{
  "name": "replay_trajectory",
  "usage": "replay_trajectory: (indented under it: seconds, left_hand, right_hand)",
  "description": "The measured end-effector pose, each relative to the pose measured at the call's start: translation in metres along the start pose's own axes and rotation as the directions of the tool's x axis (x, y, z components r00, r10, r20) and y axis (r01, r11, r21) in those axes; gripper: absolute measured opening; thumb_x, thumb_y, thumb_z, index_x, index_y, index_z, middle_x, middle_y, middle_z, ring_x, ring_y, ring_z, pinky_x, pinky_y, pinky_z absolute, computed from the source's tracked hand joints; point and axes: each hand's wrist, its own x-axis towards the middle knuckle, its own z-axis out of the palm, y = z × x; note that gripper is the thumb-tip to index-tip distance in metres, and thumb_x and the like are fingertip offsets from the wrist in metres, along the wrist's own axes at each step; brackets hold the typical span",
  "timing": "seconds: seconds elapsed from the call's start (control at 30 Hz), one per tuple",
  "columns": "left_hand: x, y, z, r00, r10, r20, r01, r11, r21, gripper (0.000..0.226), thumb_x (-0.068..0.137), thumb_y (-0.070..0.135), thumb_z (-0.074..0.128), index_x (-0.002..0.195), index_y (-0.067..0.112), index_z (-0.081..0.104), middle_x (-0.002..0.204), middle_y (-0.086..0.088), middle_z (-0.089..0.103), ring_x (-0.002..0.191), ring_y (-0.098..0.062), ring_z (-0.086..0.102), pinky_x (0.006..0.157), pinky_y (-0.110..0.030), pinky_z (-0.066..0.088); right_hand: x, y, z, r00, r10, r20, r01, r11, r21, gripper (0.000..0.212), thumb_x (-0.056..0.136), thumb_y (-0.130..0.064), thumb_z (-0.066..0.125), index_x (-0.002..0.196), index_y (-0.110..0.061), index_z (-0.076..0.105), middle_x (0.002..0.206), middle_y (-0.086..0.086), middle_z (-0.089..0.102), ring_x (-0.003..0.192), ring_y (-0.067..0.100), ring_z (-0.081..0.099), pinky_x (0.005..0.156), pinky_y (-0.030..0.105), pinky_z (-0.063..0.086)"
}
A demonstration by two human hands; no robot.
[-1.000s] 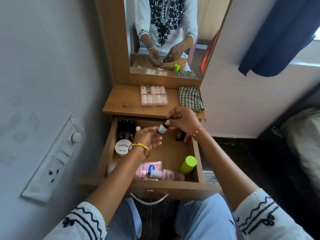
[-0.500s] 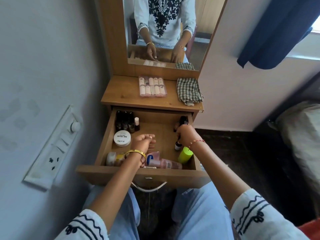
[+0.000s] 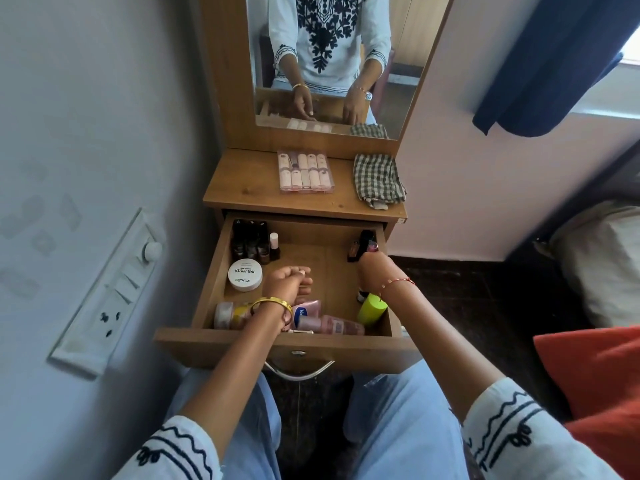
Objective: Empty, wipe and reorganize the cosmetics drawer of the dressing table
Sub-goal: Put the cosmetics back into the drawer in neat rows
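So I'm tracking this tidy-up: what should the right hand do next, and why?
Probably let go and lift away: the right hand is holding the small bottle upright on the drawer floor beside the green-capped bottle, apparently already set down. The left hand hovers empty.

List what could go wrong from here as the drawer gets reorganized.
1. The right hand is lowered among upright items at the drawer's right wall; the green-capped bottle just beside the wrist could get knocked over.
2. The row of dark bottles stands tightly packed at the back left corner; a bump may topple several.
3. The drawer is pulled far out, over the knees; leaning on it might strain it.
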Motion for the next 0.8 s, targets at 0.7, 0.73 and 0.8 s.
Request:
replay_trajectory:
  seconds: [0.7, 0.73, 0.8]
  left_hand:
    - [0.055, 0.089, -0.022, 0.943, 0.294, -0.157, -0.302, 0.953, -0.026, 0.021, 0.094, 0.009, 0.045, 0.11, 0.005, 0.058, 0.088, -0.005, 0.064, 0.074, -0.012, 0.061, 0.071, -0.024, 0.052]
    - [0.06, 0.095, -0.021, 0.933, 0.32, -0.164, -0.325, 0.946, -0.002, 0.02, 0.093, 0.009, 0.046, 0.108, 0.005, 0.059, 0.094, -0.006, 0.064, 0.08, -0.015, 0.062, 0.075, -0.026, 0.053]
    - [0.069, 0.104, -0.02, 0.915, 0.358, -0.187, -0.35, 0.934, 0.074, 0.024, 0.092, 0.009, 0.047, 0.113, 0.009, 0.06, 0.105, -0.006, 0.064, 0.099, -0.019, 0.062, 0.089, -0.033, 0.053]
  right_hand:
    - [0.076, -0.045, -0.087, 0.92, 0.122, -0.374, 0.083, 0.87, 0.487, 0.037, 0.093, -0.016, 0.052, 0.129, -0.007, 0.05, 0.137, 0.012, 0.046, 0.121, 0.023, 0.05, 0.098, 0.03, 0.041]
    - [0.08, -0.045, -0.089, 0.923, 0.133, -0.36, 0.063, 0.873, 0.484, 0.038, 0.094, -0.017, 0.051, 0.129, -0.004, 0.048, 0.138, 0.014, 0.045, 0.121, 0.025, 0.05, 0.098, 0.031, 0.042]
    - [0.088, -0.045, -0.091, 0.926, 0.149, -0.346, 0.05, 0.861, 0.506, 0.037, 0.095, -0.02, 0.05, 0.124, 0.003, 0.051, 0.131, 0.018, 0.051, 0.117, 0.027, 0.053, 0.093, 0.03, 0.044]
